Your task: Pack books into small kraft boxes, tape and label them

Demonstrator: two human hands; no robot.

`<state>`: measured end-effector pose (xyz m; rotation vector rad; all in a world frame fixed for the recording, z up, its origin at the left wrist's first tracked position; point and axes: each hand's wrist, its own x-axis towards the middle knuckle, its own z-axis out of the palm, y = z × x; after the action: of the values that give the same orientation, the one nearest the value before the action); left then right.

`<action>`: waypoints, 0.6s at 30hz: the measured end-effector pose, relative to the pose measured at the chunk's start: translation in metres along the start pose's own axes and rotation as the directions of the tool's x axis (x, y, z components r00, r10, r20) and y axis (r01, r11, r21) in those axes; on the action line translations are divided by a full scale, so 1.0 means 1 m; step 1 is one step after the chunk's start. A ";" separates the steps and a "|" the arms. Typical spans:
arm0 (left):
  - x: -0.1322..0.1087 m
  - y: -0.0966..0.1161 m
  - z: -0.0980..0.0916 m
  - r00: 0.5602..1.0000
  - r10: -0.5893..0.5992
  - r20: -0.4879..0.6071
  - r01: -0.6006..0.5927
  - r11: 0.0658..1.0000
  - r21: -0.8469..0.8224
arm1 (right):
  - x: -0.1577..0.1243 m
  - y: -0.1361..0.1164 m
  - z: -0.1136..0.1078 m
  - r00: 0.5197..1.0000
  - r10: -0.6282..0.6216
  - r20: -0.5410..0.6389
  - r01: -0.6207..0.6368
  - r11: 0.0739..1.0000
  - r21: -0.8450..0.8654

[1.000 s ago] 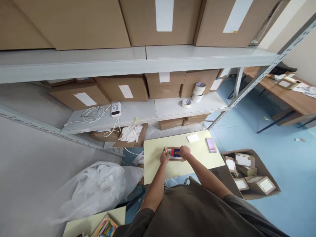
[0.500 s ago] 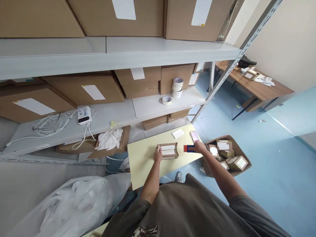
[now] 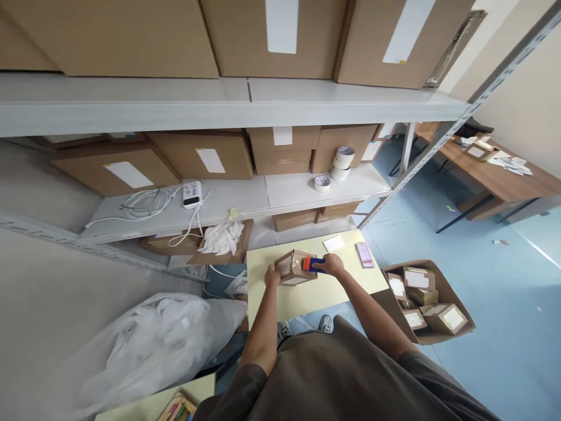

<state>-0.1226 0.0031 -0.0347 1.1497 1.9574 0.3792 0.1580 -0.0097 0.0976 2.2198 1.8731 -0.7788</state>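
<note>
A small brown cardboard box (image 3: 293,268) was held tilted on the pale yellow table (image 3: 307,295), near its far edge. Its left end was gripped by the left hand (image 3: 272,275). A red-and-blue tape dispenser (image 3: 312,264) was clasped in the right hand (image 3: 333,264) and set against the box's right end. Taping the box was judged the step in hand; firm bracing and a level dispenser would be called for. An open brown carton (image 3: 440,289) of similar boxes was seen on the floor nearby.

Grey metal shelving (image 3: 245,99) carries brown cartons (image 3: 205,153) and tape rolls (image 3: 342,162). Floor (image 3: 495,280) is blue. A wooden desk (image 3: 499,175) stands against the pale right wall (image 3: 526,99).
</note>
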 end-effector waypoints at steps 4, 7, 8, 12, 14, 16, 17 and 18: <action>-0.003 -0.003 -0.024 0.993 0.117 0.034 -0.111 0.981 -0.161 | 0.003 -0.059 0.007 0.999 -0.051 0.019 0.051 0.998 -0.036; -0.008 0.000 -0.031 0.986 0.153 0.067 -0.137 0.969 -0.208 | 0.002 -0.097 0.013 0.997 -0.077 0.028 0.078 0.995 -0.059; -0.010 0.001 -0.031 0.991 0.122 0.050 -0.112 0.979 -0.169 | 0.001 -0.106 0.015 0.996 -0.086 0.028 0.088 0.993 -0.073; -0.017 0.012 -0.021 1.000 0.030 -0.004 -0.030 0.999 0.012 | -0.002 -0.119 0.014 0.995 -0.095 0.014 0.096 0.989 -0.112; -0.020 0.019 -0.010 0.999 0.053 -0.006 -0.053 0.998 0.016 | -0.003 -0.110 0.010 0.998 -0.070 0.001 0.070 0.993 -0.100; -0.023 0.026 0.004 0.997 0.073 -0.035 -0.073 0.997 -0.018 | -0.004 -0.095 0.005 0.999 -0.044 -0.011 0.043 0.996 -0.075; -0.025 0.030 0.011 0.996 0.076 -0.051 -0.078 0.996 -0.034 | -0.004 -0.084 0.003 0.999 -0.035 -0.012 0.034 0.998 -0.062; -0.028 0.033 0.019 0.995 0.077 -0.063 -0.080 0.996 -0.045 | -0.003 -0.072 0.000 1.000 -0.025 -0.009 0.024 0.998 -0.051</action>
<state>-0.0821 -0.0048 -0.0126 1.1997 1.9488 0.5052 0.0893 0.0032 0.1156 2.1788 1.9062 -0.7171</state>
